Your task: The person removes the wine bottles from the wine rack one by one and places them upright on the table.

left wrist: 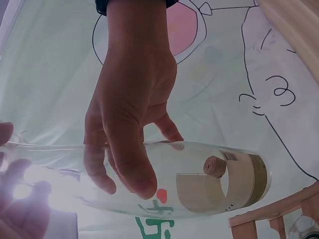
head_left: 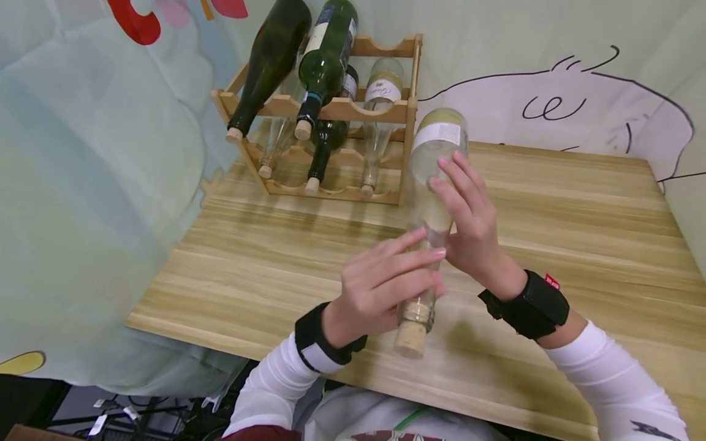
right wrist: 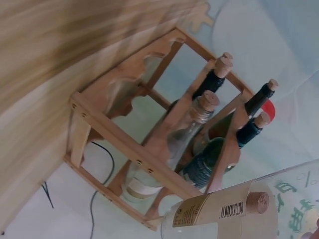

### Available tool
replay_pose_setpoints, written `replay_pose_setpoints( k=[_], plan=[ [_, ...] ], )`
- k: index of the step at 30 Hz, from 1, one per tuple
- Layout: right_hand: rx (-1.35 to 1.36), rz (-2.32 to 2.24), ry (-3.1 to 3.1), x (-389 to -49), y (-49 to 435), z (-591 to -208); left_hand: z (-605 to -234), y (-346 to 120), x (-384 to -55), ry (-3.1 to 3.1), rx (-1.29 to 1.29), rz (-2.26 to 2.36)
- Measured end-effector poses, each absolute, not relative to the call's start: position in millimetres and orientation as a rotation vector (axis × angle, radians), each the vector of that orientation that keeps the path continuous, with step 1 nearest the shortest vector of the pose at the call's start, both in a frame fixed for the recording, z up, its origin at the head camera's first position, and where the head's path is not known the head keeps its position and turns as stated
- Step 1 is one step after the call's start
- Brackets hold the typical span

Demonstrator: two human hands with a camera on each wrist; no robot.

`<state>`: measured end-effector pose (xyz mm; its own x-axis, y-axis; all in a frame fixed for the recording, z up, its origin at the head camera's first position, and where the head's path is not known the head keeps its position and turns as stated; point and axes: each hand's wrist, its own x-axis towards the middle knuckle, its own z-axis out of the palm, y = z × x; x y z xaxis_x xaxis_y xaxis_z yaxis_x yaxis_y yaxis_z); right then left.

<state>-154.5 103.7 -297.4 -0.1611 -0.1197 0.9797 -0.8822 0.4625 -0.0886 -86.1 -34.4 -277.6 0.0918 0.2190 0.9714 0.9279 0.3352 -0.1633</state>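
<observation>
A clear glass bottle [head_left: 423, 184] with a white label and gold band slants over the table, its base toward the rack. The cork [head_left: 410, 340] in its mouth points toward the person. My left hand [head_left: 377, 288] grips the neck, fingers lying across the top of it; its thumb is hidden in the head view. Farther up, my right hand [head_left: 471, 217] holds the bottle's body from the right side. In the left wrist view, the right hand's thumb and fingers [left wrist: 132, 169] lie around the glass. A brown cork-like piece [left wrist: 215, 166] shows at the label.
A wooden wine rack [head_left: 364, 111] stands at the back left of the table [head_left: 231, 263]. Two dark green bottles [head_left: 325, 67] lie on its upper tier; a clear labelled bottle [head_left: 383, 92] and others lie below, corked necks forward. A printed curtain [head_left: 579, 110] hangs behind.
</observation>
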Motion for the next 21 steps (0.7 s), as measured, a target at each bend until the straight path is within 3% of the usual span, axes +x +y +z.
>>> replay_pose_setpoints(
  k=[21],
  plan=[
    [0.888,0.944,-1.889,-162.6,119.4,-331.2,-290.3,-32.2,-107.4,-1.73,-1.107,-0.867]
  ],
)
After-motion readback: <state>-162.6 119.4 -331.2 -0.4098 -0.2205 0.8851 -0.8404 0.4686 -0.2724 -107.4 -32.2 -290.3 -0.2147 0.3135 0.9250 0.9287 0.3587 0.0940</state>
